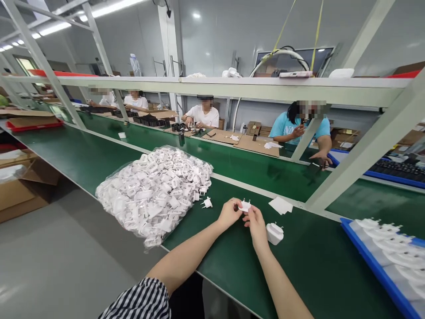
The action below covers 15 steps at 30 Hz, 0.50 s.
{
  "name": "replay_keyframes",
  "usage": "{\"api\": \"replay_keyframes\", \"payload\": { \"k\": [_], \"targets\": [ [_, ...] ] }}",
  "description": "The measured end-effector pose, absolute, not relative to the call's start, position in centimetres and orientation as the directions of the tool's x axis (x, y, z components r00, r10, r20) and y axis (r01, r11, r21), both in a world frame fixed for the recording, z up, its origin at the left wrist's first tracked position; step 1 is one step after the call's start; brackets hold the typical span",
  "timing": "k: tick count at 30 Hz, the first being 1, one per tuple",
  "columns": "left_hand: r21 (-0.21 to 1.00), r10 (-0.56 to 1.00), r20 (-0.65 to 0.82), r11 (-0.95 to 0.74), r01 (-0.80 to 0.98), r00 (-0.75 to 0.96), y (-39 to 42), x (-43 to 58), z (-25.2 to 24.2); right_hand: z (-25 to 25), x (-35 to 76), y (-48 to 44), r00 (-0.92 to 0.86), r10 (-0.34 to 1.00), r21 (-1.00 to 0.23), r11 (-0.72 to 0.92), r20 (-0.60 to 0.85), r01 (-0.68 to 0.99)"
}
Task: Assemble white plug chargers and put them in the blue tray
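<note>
My left hand and my right hand meet over the green belt and pinch one small white plug part between their fingertips, its two pins pointing up. A white charger body lies on the belt just right of my right hand. A loose white plug piece rests to the left of my left hand. Beside it lies a clear bag heaped with white plug parts. A small white paper slip lies behind my hands.
A blue tray with rows of white chargers sits at the right edge. White frame struts cross above the belt. Several people work across the far belt. Cardboard boxes stand on the floor at left.
</note>
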<state>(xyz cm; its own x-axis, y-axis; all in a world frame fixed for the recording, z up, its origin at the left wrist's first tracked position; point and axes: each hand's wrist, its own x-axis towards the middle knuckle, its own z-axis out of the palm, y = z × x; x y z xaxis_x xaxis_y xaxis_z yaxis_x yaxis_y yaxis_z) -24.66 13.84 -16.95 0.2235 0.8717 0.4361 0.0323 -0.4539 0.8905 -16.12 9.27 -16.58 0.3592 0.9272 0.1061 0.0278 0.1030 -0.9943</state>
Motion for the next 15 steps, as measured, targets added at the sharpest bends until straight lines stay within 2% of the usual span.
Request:
{"api": "replay_keyframes", "payload": {
  "k": [5, 9, 12, 15],
  "targets": [
    [0.802, 0.762, 0.561, -0.597, 0.013, 0.324, 13.2, -24.9, -18.0, -16.1, -14.6, 9.7, 0.269, 0.962, -0.981, -0.008, 0.045, 0.193],
    [0.795, 0.794, 0.561, -0.596, 0.116, 0.235, 13.5, -25.8, -16.9, -16.1, -14.7, 9.7, 0.279, 0.940, -0.927, 0.085, 0.196, 0.365],
    [0.722, 0.854, 0.482, -0.514, 0.464, 0.196, 14.4, -27.1, -15.9, -16.3, -15.2, 9.4, 0.203, 0.942, -0.852, 0.134, 0.269, 0.506],
    [0.517, 0.951, 0.302, -0.227, 0.825, 0.072, 15.2, -28.6, -15.4, -16.6, -15.8, 9.1, 0.127, 0.963, -0.789, 0.116, 0.239, 0.603]
  ]
}}
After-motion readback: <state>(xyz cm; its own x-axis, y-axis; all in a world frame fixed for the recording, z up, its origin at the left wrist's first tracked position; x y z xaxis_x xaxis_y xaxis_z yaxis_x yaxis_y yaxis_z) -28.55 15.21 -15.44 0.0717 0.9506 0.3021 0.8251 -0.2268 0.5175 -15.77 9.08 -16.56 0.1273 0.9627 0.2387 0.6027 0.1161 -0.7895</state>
